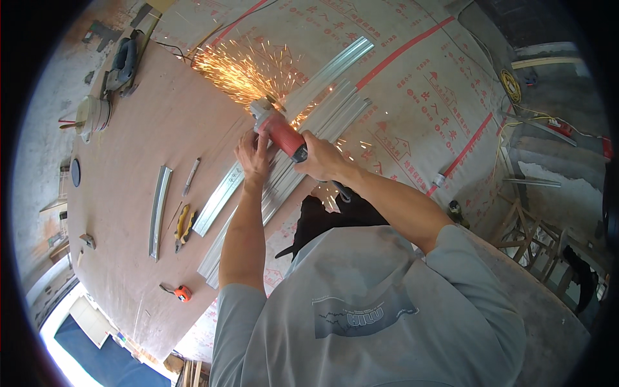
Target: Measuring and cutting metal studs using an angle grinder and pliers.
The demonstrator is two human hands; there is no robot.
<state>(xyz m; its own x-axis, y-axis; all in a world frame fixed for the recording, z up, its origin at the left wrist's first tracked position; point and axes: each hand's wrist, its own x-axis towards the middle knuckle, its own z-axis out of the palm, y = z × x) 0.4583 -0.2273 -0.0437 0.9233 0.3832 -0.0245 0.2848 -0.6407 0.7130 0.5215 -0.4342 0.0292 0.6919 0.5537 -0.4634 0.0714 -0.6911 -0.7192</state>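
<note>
A red angle grinder point(282, 134) with a silver head and black rear end is held over a bundle of metal channels point(322, 122). Bright sparks point(235, 71) spray from its disc toward the far left. My right hand point(320, 157) is closed around the rear of the grinder's body. My left hand point(253, 157) grips near its head from the left side, above the channels; some of its fingers are hidden. The long silvery channels lie side by side, slanting from near left to far right across the board's edge. The disc itself is mostly hidden by sparks.
On the brown board point(122, 213) lie a short metal channel point(160, 213), yellow-handled snips point(185, 229), a marker point(191, 176) and an orange tape measure point(182, 293). A jigsaw point(122, 64) and white bucket point(95, 116) are at the far left. Printed sheeting point(412, 122) covers the floor.
</note>
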